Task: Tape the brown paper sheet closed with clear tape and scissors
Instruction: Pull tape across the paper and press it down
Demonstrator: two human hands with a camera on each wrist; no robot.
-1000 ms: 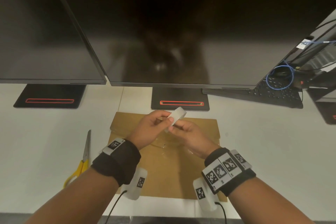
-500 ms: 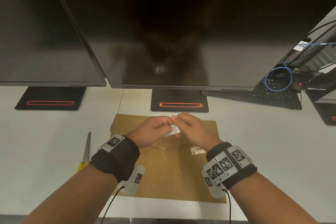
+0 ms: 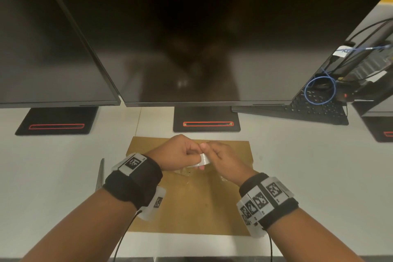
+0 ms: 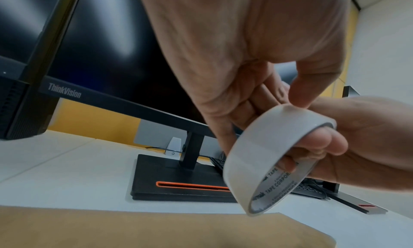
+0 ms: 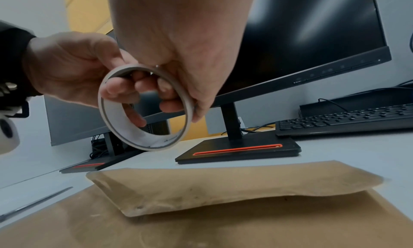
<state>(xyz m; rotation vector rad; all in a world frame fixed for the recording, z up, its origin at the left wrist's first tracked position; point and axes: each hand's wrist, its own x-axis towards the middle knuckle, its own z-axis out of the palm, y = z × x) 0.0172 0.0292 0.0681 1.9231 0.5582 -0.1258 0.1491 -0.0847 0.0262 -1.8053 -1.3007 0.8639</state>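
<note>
tape roll (image 3: pixel 203 160) was gripped by left hand (image 3: pixel 177 153) and right hand (image 3: pixel 226 160) | held above brown paper sheet (image 3: pixel 191 202) | scissors (image 3: pixel 100 176) lay at 9 o'clock, apparently untouched

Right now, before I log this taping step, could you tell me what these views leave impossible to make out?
- Scissors: in the head view the left hand's wristband hides the handles; the right wrist view cuts them at its left edge.
- Tape roll: its loose end cannot be found in any view; the right hand's fingers cover part of it.
- Brown paper sheet: whether the strips on its flap hold is too faint to tell.
</note>
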